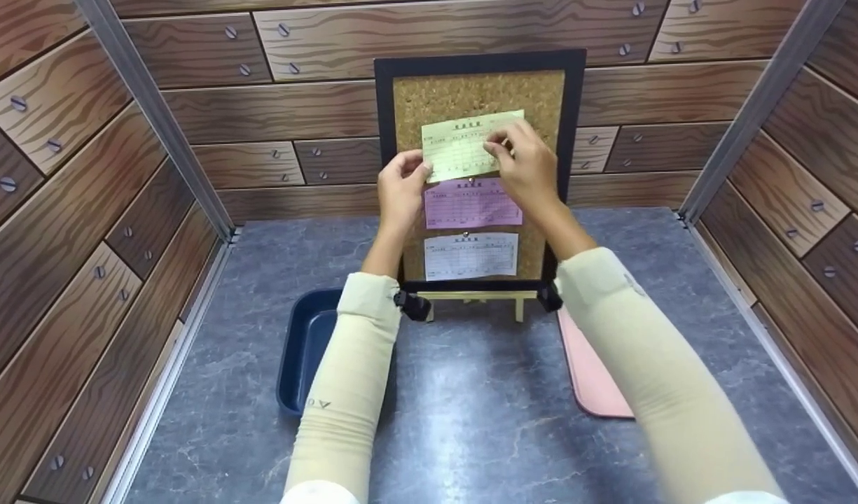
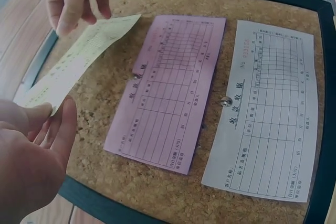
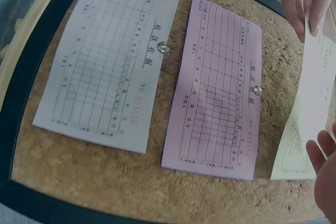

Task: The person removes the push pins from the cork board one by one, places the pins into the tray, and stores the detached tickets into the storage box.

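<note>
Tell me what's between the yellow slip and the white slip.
The pink slip, with cork showing on either side of it, is between the yellow slip and the white slip; the left wrist view shows this.

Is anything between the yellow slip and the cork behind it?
Nothing visible: the left hand pinches the yellow slip, the right hand is at its front, and bare corkboard shows above it; cork behind is partly hidden.

matt yellow paper slip [image 1: 457,147], rough cork board [image 1: 478,91], shiny pin [image 3: 163,48], glossy tabletop [image 1: 457,420], cloth sleeve [image 1: 351,378]
</note>
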Available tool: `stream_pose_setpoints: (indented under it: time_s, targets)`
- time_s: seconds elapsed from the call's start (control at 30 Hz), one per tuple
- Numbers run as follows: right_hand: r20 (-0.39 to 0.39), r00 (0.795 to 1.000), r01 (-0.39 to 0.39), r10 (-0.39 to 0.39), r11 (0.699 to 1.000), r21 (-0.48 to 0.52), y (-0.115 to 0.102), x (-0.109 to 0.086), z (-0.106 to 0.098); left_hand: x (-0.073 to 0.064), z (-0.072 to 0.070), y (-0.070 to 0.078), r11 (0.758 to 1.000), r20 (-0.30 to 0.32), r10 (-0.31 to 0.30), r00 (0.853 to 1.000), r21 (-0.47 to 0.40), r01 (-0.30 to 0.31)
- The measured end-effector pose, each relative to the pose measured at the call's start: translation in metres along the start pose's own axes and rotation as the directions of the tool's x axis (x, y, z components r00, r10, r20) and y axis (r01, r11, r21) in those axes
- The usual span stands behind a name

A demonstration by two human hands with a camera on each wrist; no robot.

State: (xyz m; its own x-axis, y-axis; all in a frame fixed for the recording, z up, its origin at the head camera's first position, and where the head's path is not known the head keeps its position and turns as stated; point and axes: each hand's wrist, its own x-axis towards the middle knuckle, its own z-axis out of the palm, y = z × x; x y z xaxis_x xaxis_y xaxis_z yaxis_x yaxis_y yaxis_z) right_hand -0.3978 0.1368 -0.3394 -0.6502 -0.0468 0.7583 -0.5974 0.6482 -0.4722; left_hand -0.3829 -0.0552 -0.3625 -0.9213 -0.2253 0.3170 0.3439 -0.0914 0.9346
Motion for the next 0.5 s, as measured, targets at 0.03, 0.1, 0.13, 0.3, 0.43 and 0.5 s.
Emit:
stream_pose_setpoints:
  time_s: [0.03,0.1,0.13,0.3,0.43,0.5]
  targets:
    - [-0.006,1.0,0.009,-0.009,1.0,0.012,0.0,-0.003,-0.003,-0.002,-0.001,0.001,1.0,0.001,-0.006,1.0,-0.012,0.006]
    - [-0.023,0.999,0.024,-0.023,0.999,0.038,0.0,-0.008,-0.008,-0.005,-0.003,0.003,1.0,-0.004,-0.006,1.0,-0.026,0.006]
    - [-0.03,0.999,0.033,-0.031,0.998,0.054,0.001,-0.01,-0.011,-0.007,-0.004,0.004,1.0,-0.008,-0.004,1.0,-0.026,0.004]
    - [-0.061,0.997,0.053,-0.045,0.989,0.135,0.003,-0.022,-0.024,-0.016,-0.012,0.008,0.999,-0.027,0.006,1.0,-0.039,-0.007]
    - [-0.076,0.996,0.061,-0.049,0.985,0.163,0.003,-0.032,-0.035,-0.023,-0.019,0.008,0.999,-0.025,0.003,1.0,-0.051,-0.004]
    - [-0.085,0.995,0.07,-0.057,0.985,0.161,0.004,-0.037,-0.04,-0.025,-0.023,0.007,0.999,-0.023,0.001,1.0,-0.051,-0.002]
